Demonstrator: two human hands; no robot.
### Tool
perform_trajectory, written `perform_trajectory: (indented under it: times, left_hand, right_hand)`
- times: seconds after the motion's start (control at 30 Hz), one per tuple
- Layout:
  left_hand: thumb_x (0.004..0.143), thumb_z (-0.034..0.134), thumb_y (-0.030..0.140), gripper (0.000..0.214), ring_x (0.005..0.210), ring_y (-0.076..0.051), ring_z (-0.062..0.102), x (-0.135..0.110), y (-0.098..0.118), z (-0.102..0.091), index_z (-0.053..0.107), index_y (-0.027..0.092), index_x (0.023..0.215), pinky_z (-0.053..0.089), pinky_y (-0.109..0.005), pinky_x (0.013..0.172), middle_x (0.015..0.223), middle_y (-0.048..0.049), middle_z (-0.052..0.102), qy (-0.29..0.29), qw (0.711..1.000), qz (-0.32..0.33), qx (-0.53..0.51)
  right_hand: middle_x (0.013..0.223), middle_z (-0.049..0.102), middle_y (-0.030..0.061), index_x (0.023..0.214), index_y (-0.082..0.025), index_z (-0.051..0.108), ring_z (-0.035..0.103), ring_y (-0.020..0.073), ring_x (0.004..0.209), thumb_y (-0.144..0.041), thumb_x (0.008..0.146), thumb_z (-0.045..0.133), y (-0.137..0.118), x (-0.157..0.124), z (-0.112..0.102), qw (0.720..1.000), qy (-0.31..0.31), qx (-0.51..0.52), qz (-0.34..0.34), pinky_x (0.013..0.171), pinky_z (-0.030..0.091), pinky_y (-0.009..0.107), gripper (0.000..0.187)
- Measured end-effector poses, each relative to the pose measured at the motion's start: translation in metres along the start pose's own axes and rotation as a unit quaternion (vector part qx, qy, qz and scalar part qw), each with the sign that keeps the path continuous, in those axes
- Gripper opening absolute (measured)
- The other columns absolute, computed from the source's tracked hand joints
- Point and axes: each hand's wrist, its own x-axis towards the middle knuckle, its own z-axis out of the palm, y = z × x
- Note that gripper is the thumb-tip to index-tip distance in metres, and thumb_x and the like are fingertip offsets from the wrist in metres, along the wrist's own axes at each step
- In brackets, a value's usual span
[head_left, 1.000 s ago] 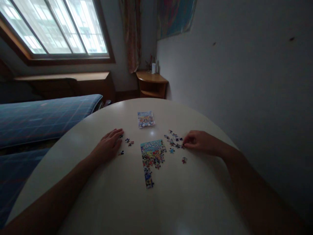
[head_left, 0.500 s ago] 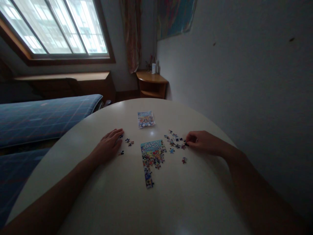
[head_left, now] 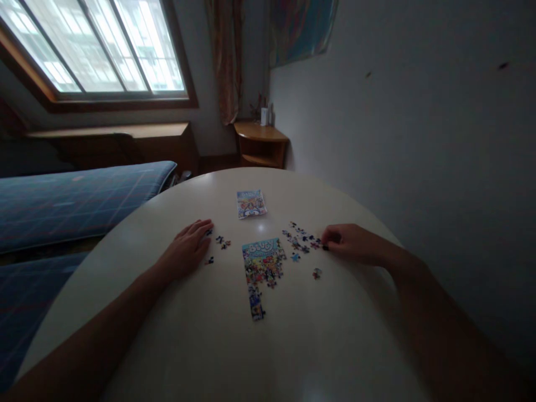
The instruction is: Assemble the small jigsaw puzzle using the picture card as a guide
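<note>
A partly built colourful jigsaw puzzle [head_left: 262,269] lies in the middle of the round white table [head_left: 234,346]. My left hand [head_left: 189,247] rests flat on the table, fingers stretched out, next to a few loose pieces [head_left: 220,242]. My right hand [head_left: 350,243] is curled at the right end of a scatter of loose pieces [head_left: 302,241], its fingertips pinched on a small dark piece [head_left: 325,246]. One piece [head_left: 316,273] lies alone in front of that hand. A small picture card [head_left: 250,203] lies farther back on the table.
A plain wall runs close along the table's right side. A blue checked bed [head_left: 71,201] stands to the left, a wooden corner shelf [head_left: 260,143] and a low wooden ledge under the window [head_left: 96,50] behind.
My right hand has slid a little to the right, away from the middle of the scatter of loose pieces, with its fingertips pinched. My left hand has stayed put.
</note>
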Motion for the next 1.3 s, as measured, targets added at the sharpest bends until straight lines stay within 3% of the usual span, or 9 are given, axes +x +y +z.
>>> perform_trajectory:
  times: [0.7, 1.0, 1.3]
  left_hand:
    - [0.096, 0.035, 0.038, 0.05, 0.14, -0.028, 0.04, 0.0, 0.005, -0.005, 0.053, 0.014, 0.137, 0.032, -0.049, 0.118, 0.148, -0.0117, 0.05, 0.013, 1.0, 0.002, -0.028]
    - [0.092, 0.041, 0.032, 0.04, 0.123, -0.027, 0.058, -0.002, 0.011, -0.012, 0.066, 0.016, 0.119, 0.042, -0.044, 0.112, 0.132, -0.0103, 0.063, 0.043, 0.997, -0.037, -0.044]
    - [0.092, 0.046, 0.035, 0.032, 0.118, -0.026, 0.06, -0.003, 0.011, -0.013, 0.068, 0.021, 0.11, 0.046, -0.044, 0.109, 0.129, -0.0064, 0.065, 0.049, 0.996, -0.05, -0.049]
  right_hand:
    - [0.091, 0.073, 0.0091, 0.091, -0.018, 0.07, 0.065, 0.0218, 0.08, -0.022, 0.077, 0.055, -0.007, 0.001, -0.003, 0.999, -0.033, -0.017, -0.014, 0.072, 0.046, 0.031, 0.02]
    - [0.088, 0.073, 0.0079, 0.089, -0.018, 0.069, 0.065, 0.0213, 0.078, -0.024, 0.079, 0.056, -0.008, 0.0, -0.002, 0.999, -0.027, -0.02, -0.028, 0.069, 0.045, 0.031, 0.017]
    - [0.092, 0.074, 0.0084, 0.088, -0.02, 0.069, 0.066, 0.0225, 0.08, -0.023, 0.079, 0.059, -0.011, -0.001, -0.001, 0.999, -0.027, -0.017, -0.019, 0.073, 0.048, 0.032, 0.014]
